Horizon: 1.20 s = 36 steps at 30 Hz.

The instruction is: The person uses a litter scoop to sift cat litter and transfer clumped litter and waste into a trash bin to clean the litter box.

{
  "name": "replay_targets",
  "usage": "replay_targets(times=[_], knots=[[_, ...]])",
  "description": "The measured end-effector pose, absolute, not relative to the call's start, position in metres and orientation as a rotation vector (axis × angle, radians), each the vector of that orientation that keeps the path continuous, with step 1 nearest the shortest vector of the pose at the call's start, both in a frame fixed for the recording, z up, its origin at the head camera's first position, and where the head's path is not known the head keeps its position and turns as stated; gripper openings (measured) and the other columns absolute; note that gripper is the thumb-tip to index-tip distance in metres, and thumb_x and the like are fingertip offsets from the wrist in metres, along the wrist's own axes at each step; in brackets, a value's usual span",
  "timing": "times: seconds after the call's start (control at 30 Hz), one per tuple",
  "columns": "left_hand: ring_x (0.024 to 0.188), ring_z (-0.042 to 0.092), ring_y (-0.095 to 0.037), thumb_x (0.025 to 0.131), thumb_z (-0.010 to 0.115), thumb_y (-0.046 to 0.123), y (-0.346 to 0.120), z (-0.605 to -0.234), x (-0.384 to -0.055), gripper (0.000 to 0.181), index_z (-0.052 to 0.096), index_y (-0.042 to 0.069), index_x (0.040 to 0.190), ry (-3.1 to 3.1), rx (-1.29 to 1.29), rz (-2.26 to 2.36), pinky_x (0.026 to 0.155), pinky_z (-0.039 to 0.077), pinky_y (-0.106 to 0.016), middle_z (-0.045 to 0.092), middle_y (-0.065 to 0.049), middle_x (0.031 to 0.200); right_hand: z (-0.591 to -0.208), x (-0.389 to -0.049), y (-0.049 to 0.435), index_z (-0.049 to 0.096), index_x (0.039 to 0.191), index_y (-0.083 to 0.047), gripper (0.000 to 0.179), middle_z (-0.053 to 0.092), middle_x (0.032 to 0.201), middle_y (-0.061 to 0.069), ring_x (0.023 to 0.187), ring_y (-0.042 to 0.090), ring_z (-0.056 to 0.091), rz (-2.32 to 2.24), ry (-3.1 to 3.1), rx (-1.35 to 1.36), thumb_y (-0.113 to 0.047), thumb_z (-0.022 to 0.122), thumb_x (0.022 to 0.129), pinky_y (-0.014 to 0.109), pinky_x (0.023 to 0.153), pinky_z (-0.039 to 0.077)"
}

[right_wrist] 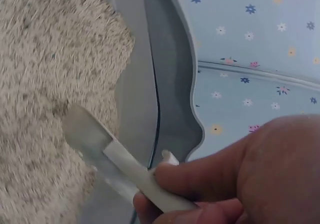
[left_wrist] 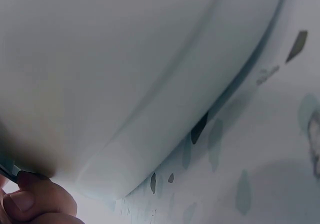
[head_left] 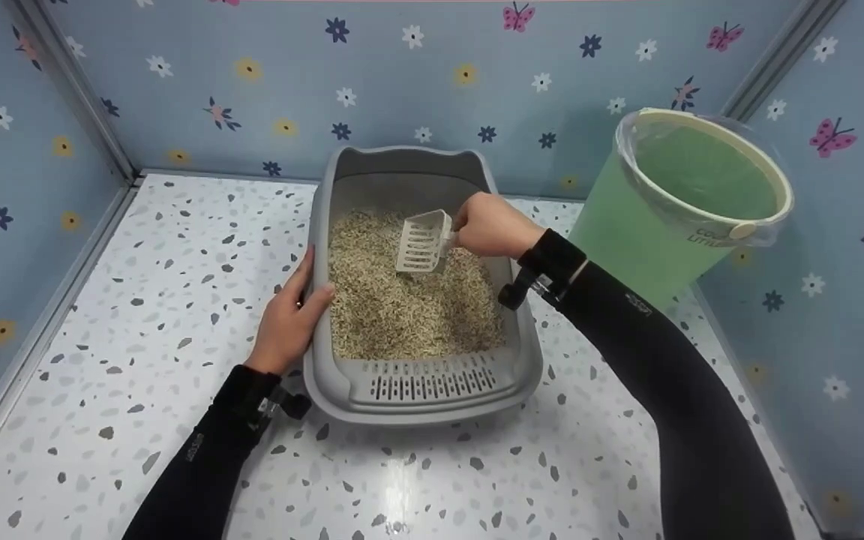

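A grey litter box (head_left: 424, 409) holds pale, grainy litter (head_left: 394, 315). My right hand (head_left: 498, 225) grips the handle of a white slotted litter scoop (head_left: 420, 241), thumb on top in the right wrist view. The scoop's blade (right_wrist: 92, 134) is tilted over the middle of the litter, with its slots visible from above; whether its edge touches the grains I cannot tell. At the box's left side my left hand (head_left: 288, 319) holds the rim, thumb over the top and fingers against the outer wall. Only some fingertips (left_wrist: 40, 199) appear in the left wrist view.
To the right stands a green bin (head_left: 634, 217) with a cream rim and a clear liner. Flower-patterned panels (head_left: 402, 97) enclose the back and sides. The floor (head_left: 177, 300) is white with grey specks. A slotted step (head_left: 432, 382) forms the box's near end.
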<state>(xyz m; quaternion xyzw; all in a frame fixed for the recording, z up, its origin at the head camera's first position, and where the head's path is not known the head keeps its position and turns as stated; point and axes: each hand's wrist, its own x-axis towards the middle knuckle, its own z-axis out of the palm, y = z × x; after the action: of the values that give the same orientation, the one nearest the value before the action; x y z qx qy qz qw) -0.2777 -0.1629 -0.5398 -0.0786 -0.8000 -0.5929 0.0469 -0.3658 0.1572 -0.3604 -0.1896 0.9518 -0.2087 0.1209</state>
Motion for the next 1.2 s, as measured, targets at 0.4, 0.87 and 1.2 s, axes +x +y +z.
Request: replay_targets(times=[0.4,0.87,1.2], knots=[[0.164,0.034,-0.035,0.113,0.058,0.058,-0.163,-0.54,-0.278,0.072,0.024,0.048,0.176,-2.44,-0.218,-1.788,0.13,0.036,-0.055,0.025,0.001,0.183,-0.411,-0.364,0.154,0.074,0.14,0.004,0.043,0.054,0.066,-0.005,0.049,0.007,0.035,-1.205,2.524,-0.3,-0.005,0.081,0.098,0.025,0.053,0.034],[0.164,0.034,-0.033,0.114,0.058,0.057,-0.163,-0.541,-0.278,0.071,0.023,0.049,0.175,-2.433,-0.222,-1.793,0.129,0.037,-0.054,0.025,0.001,0.183,-0.448,-0.359,0.153,0.074,0.101,-0.003,0.021,0.054,0.076,-0.003,0.066,0.015,0.048,-0.564,2.737,-0.525,-0.023,0.07,0.108,0.032,0.065,0.04],[0.166,0.03,-0.028,0.116,0.057,0.049,-0.163,-0.539,-0.277,0.07,0.023,0.041,0.177,-2.413,-0.255,-1.84,0.132,0.032,-0.05,0.023,0.002,0.184,-0.445,-0.353,0.155,0.066,0.144,0.006,0.049,0.071,0.143,0.024,0.129,0.037,0.069,-0.411,2.653,-0.584,-0.028,0.069,0.109,0.048,0.113,0.054]])
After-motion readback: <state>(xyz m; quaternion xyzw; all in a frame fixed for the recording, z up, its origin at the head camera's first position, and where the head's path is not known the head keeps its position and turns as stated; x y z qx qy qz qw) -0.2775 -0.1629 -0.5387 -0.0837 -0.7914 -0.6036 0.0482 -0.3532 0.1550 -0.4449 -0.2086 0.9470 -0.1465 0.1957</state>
